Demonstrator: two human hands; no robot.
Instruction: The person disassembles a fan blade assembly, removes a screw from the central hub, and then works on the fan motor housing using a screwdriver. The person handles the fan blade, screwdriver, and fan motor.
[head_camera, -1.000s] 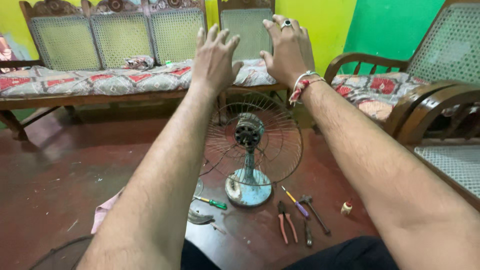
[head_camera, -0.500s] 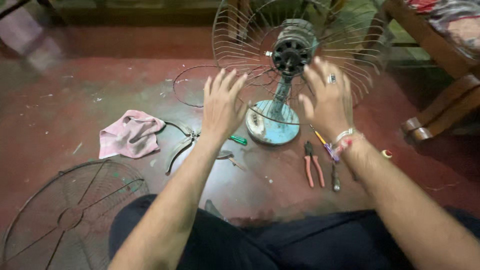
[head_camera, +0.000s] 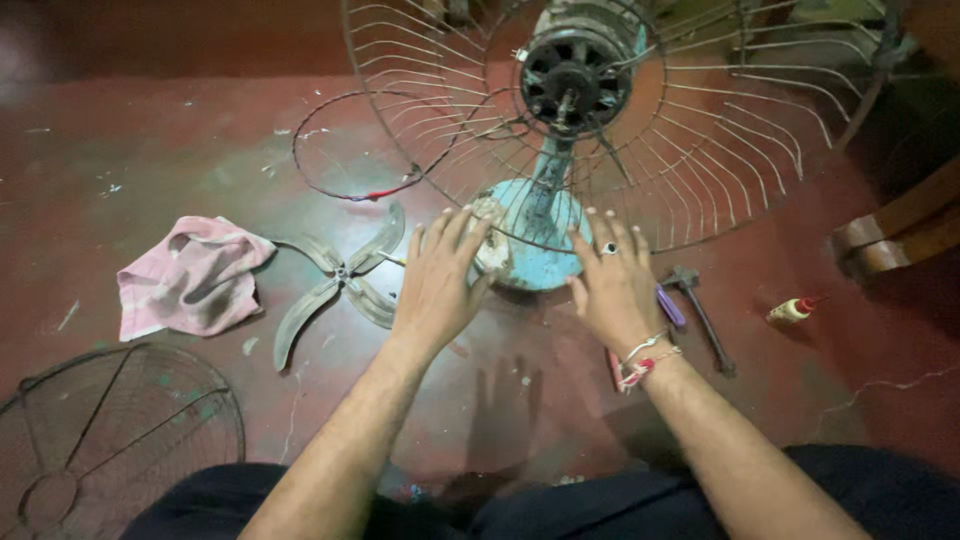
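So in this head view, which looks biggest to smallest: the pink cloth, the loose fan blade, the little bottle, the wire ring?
Wire ring and fan blade look alike, unranked.
Pink cloth.
Little bottle.

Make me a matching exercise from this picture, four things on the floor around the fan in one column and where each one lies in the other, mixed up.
Things:
1. pink cloth
2. loose fan blade
3. detached wire guard
4. small bottle

Places:
A. bottom left corner
B. far right, near the wooden chair leg
C. just left of the left hand
D. left, beside the blade

Pairs: 1-D, 2-C, 3-A, 4-B
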